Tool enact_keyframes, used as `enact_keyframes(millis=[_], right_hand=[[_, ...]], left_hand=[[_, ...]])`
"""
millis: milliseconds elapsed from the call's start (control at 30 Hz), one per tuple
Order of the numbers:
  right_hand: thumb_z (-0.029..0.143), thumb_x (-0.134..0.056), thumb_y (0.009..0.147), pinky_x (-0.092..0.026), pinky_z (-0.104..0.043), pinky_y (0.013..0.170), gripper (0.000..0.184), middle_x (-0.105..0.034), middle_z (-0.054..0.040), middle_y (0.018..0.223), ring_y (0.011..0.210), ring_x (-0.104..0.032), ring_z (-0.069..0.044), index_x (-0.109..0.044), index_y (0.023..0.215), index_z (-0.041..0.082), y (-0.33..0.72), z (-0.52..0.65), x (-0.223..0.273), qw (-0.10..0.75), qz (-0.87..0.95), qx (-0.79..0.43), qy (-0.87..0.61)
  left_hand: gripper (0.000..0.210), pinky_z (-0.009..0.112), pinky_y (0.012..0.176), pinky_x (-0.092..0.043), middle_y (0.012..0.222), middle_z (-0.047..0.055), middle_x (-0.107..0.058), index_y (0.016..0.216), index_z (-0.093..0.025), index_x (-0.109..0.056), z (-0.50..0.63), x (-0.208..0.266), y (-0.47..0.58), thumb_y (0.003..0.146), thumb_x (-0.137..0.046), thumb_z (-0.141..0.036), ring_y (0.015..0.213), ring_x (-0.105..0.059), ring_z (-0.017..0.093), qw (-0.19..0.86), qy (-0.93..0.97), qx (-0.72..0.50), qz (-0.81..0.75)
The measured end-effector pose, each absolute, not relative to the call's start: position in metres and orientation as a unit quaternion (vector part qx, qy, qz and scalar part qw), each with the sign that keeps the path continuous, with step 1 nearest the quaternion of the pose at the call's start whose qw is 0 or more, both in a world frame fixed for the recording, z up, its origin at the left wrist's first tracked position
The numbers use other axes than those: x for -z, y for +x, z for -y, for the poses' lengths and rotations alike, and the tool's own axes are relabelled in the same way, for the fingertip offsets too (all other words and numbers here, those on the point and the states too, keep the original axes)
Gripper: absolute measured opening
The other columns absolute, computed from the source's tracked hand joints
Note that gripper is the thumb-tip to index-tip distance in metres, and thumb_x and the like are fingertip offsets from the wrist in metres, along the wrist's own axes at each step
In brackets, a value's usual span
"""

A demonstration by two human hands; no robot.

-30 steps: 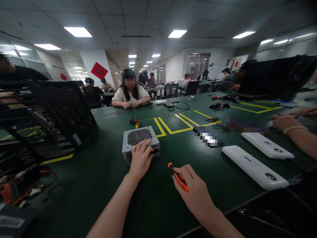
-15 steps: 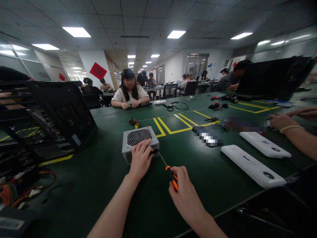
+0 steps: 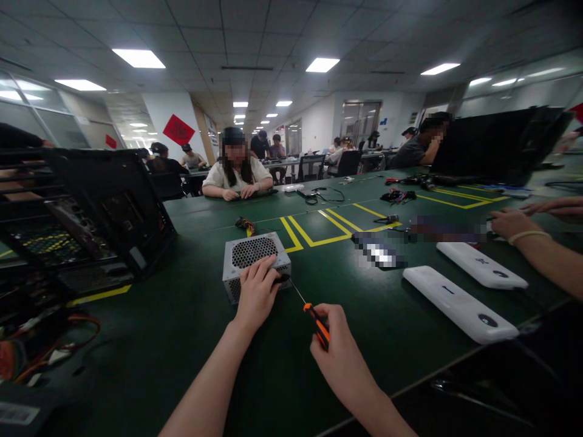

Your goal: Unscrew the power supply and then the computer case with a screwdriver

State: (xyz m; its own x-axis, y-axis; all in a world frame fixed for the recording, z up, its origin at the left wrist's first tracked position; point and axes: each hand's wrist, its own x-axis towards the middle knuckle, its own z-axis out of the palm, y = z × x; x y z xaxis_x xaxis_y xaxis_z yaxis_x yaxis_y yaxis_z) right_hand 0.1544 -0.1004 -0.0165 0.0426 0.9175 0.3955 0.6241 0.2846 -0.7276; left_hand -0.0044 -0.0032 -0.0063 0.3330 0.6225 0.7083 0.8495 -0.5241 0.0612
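Observation:
A grey computer power supply unit with a honeycomb grille on top sits on the green table in front of me. My left hand grips its near side, fingers bent over the top edge and thumb beside a dark part at the right. In my right hand is an orange-and-black screwdriver, held by the handle. Its thin shaft slants up and left, with the tip at the unit's right side near my left thumb. Whether the tip sits in a screw is too small to tell.
An open black computer case stands at the left, with loose cables nearer me. Two white oblong devices lie at the right, by another person's hands. A person sits across the table. A black monitor stands far right.
The view has shifted very slightly. Both hands, the power supply unit and the screwdriver keep nearly the same places; the screwdriver handle seems slightly turned.

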Motion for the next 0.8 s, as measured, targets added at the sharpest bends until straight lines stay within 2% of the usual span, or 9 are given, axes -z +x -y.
enact_keyframes(millis=[133, 267, 333, 467, 567, 800], right_hand=[[0.014, -0.040, 0.074, -0.049, -0.028, 0.063, 0.022, -0.053, -0.0065, 0.088, 0.076, -0.058, -0.017, -0.042, 0.095, 0.020, 0.1568, 0.1020, 0.0199, 0.446, 0.674, -0.152, -0.568], [0.020, -0.030, 0.084, -0.048, -0.026, 0.057, 0.023, -0.058, -0.0040, 0.081, 0.067, -0.060, -0.014, -0.037, 0.106, 0.020, 0.1609, 0.1030, 0.0213, 0.422, 0.668, -0.206, -0.577], [0.023, -0.028, 0.086, -0.048, -0.026, 0.056, 0.022, -0.059, -0.0029, 0.078, 0.065, -0.060, -0.014, -0.039, 0.104, 0.020, 0.1610, 0.1026, 0.0200, 0.407, 0.669, -0.222, -0.581], [0.023, -0.046, 0.076, -0.049, -0.029, 0.063, 0.020, -0.053, -0.0058, 0.091, 0.078, -0.059, -0.018, -0.043, 0.096, 0.021, 0.1572, 0.1006, 0.0162, 0.408, 0.682, -0.176, -0.580], [0.014, -0.047, 0.069, -0.050, -0.030, 0.064, 0.026, -0.049, -0.0067, 0.093, 0.080, -0.058, -0.018, -0.045, 0.094, 0.020, 0.1550, 0.0995, 0.0154, 0.419, 0.684, -0.138, -0.582], [0.018, -0.035, 0.081, -0.048, -0.030, 0.072, 0.023, -0.056, -0.0057, 0.094, 0.085, -0.057, -0.016, -0.043, 0.102, 0.020, 0.1590, 0.1005, 0.0186, 0.431, 0.673, -0.198, -0.568]], left_hand=[[0.011, 0.040, 0.085, -0.030, 0.120, 0.006, -0.048, 0.077, -0.021, -0.055, 0.0036, 0.0061, -0.0048, 0.069, -0.055, -0.014, 0.112, -0.038, 0.023, 0.163, -0.803, 0.347, 0.457], [0.010, 0.040, 0.086, -0.030, 0.121, 0.006, -0.047, 0.078, -0.021, -0.055, 0.0040, 0.0054, -0.0048, 0.070, -0.055, -0.015, 0.112, -0.037, 0.023, 0.162, -0.805, 0.341, 0.457], [0.010, 0.040, 0.086, -0.030, 0.121, 0.006, -0.047, 0.079, -0.021, -0.055, 0.0041, 0.0051, -0.0048, 0.070, -0.054, -0.015, 0.113, -0.037, 0.023, 0.162, -0.806, 0.338, 0.458], [0.011, 0.040, 0.085, -0.031, 0.121, 0.007, -0.047, 0.080, -0.021, -0.055, 0.0046, 0.0045, -0.0047, 0.071, -0.054, -0.015, 0.112, -0.038, 0.023, 0.170, -0.805, 0.339, 0.456], [0.010, 0.040, 0.085, -0.031, 0.120, 0.008, -0.047, 0.080, -0.020, -0.055, 0.0052, 0.0040, -0.0047, 0.071, -0.053, -0.015, 0.112, -0.038, 0.023, 0.176, -0.807, 0.334, 0.454], [0.012, 0.040, 0.086, -0.030, 0.122, 0.008, -0.045, 0.082, -0.020, -0.054, 0.0057, 0.0034, -0.0059, 0.071, -0.053, -0.015, 0.113, -0.036, 0.024, 0.180, -0.812, 0.321, 0.453]])
